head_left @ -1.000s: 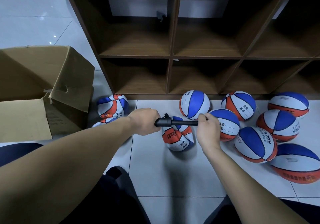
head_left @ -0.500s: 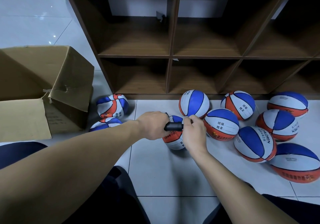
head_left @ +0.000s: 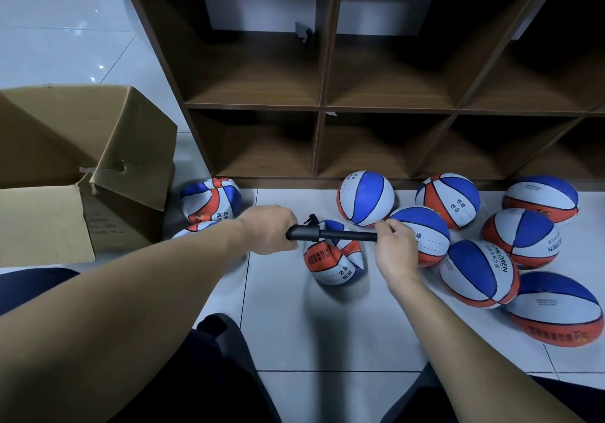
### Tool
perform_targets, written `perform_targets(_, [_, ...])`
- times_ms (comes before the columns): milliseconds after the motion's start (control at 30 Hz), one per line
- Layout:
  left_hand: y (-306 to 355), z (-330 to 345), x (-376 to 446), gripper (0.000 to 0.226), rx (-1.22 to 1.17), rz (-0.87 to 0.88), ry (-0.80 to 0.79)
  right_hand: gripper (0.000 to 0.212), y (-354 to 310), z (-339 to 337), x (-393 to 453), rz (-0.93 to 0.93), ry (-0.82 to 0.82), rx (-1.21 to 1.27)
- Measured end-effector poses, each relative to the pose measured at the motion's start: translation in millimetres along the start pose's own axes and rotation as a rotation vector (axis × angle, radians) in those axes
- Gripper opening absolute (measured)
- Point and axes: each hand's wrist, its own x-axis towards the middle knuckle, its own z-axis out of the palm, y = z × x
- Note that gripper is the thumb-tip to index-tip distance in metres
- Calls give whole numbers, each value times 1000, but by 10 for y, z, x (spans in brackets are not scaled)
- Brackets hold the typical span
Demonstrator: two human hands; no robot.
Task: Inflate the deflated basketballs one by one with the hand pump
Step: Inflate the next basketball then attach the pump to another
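A person crouches on the tiled floor (head_left: 327,340) w/ a black hand pump (head_left: 330,234) held level between both hands, just above a crumpled, deflated basketball (head_left: 332,262) lying in front of the knees. Left hand (head_left: 266,234) is wrapped in a fist round the pump's barrel end; right hand (head_left: 394,249) has fingers curled round the far end of the rod, which is drawn out to the right. A short black hose (head_left: 311,219) loops up from the barrel beside the left hand; where its tip goes can't be made out.

Two more limp balls sit to the left: one (head_left: 209,201) against the foot of the wooden cubby shelf (head_left: 322,108), another (head_left: 193,227) mostly hidden behind the left forearm. To the right, approx. seven round, firm-looking balls in blue, white & orange are bunched together, the nearest inflated ball (head_left: 422,232) touching the right hand's knuckles. An open cardboard box (head_left: 88,160) stands at left, flaps up, near the shelf's corner.
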Motion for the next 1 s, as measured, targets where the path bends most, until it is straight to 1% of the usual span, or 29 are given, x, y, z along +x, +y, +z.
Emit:
perform_targets(133, [-16, 30, 9, 21, 11, -17, -14, 36, 34, -48, 34, 13, 31, 31])
perform_targets(267, [56, 41, 18, 18, 49, -9, 21, 35, 27, 44, -17, 18, 48, 36])
perform_targets(367, [104, 44, 9, 23, 36, -7, 50, 35, -18, 136, -74, -8, 35, 26])
perform_targets(600, [279, 75, -18, 28, -17, 8, 48, 33, -71, 308, -228, -40, -17, 14])
perform_targets(733, [383, 57, -28, 24, -6, 33, 30, 36, -77, 379, -285, -63, -34, -26])
perform_targets(1000, [436, 17, -24, 29, 1, 71, 21, 29, -92, 434, -310, -59, -71, -14])
